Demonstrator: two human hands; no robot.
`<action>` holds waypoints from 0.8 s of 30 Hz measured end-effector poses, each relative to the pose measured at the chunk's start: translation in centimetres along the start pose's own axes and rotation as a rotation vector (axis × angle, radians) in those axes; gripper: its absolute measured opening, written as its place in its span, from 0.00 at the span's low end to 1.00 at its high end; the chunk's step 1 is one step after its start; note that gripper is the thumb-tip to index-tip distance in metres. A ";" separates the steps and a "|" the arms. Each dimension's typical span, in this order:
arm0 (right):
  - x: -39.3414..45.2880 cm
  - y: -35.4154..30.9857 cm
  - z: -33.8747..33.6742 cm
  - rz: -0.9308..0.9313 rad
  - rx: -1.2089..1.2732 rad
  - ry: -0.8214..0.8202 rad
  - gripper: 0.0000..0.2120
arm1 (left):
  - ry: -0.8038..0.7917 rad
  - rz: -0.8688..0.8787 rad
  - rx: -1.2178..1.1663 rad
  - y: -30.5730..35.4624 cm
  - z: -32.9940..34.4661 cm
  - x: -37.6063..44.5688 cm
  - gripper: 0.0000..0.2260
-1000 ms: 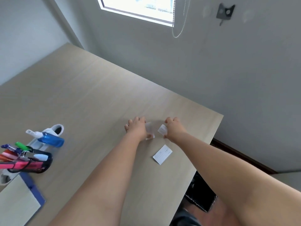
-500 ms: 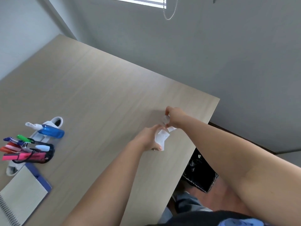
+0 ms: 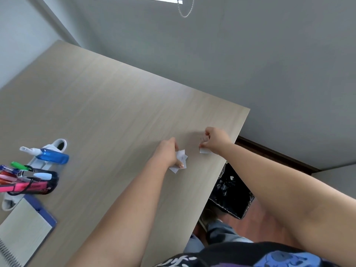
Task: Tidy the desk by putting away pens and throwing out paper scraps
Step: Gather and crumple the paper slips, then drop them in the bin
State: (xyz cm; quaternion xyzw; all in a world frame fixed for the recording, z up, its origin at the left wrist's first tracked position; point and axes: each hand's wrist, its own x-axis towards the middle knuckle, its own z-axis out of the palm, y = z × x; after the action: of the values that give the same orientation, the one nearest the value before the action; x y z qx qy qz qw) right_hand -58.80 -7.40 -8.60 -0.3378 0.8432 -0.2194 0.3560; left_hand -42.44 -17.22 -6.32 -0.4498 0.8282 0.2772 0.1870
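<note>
Left hand [image 3: 167, 153] pinches a loose bunch of paper scraps [image 3: 180, 160]; right hand [image 3: 214, 139] is closed on another scrap [image 3: 204, 150] just above the tabletop [image 3: 107, 112] edge. Bin [image 3: 230, 195] sits at 5 o'clock under the edge. Risk: thin scraps slip from the light pinch, flutter past the bin onto the floor.

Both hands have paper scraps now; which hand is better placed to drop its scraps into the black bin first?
Probably the right hand. It holds its paper scrap near the desk's right edge, and the black bin sits just below that edge. The left hand, holding its scraps, is farther in.
</note>
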 end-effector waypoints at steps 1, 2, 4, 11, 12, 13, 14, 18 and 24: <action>-0.1 0.2 0.2 0.003 0.031 -0.001 0.15 | -0.002 -0.028 -0.027 0.0 0.0 0.0 0.32; -0.2 0.2 0.5 0.001 0.051 -0.004 0.16 | -0.005 -0.049 -0.051 0.1 0.1 -0.1 0.31; -0.4 0.2 0.9 -0.008 0.076 0.001 0.16 | -0.007 -0.065 -0.054 0.1 0.2 -0.2 0.30; -0.7 -0.8 2.7 -0.037 0.159 0.000 0.11 | 0.056 -0.049 -0.022 -0.2 0.6 -0.5 0.31; -0.7 -1.1 2.8 -0.039 0.146 -0.018 0.10 | 0.064 -0.051 -0.033 -0.3 0.8 -0.5 0.31; -0.7 -1.4 2.9 -0.047 0.121 -0.044 0.08 | 0.071 -0.054 -0.048 -0.3 0.8 -0.6 0.31; -0.7 -1.7 2.9 -0.058 0.092 -0.069 0.07 | 0.073 -0.061 -0.070 -0.4 0.9 -0.6 0.31; -0.8 -2.4 3.4 -0.080 0.046 -0.119 0.04 | 0.086 -0.075 -0.133 -0.4 1.0 -0.8 0.31; -1.0 -2.2 3.2 -0.041 0.263 -0.280 0.08 | 0.088 -0.034 -0.188 -0.7 1.3 -0.9 0.31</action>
State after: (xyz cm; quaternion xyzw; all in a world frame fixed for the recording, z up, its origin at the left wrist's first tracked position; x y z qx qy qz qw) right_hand -54.92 -8.61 -8.89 -0.3329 0.7423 -0.2859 0.5064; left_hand -41.29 -16.21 -7.04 -0.4911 0.7980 0.3307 0.1122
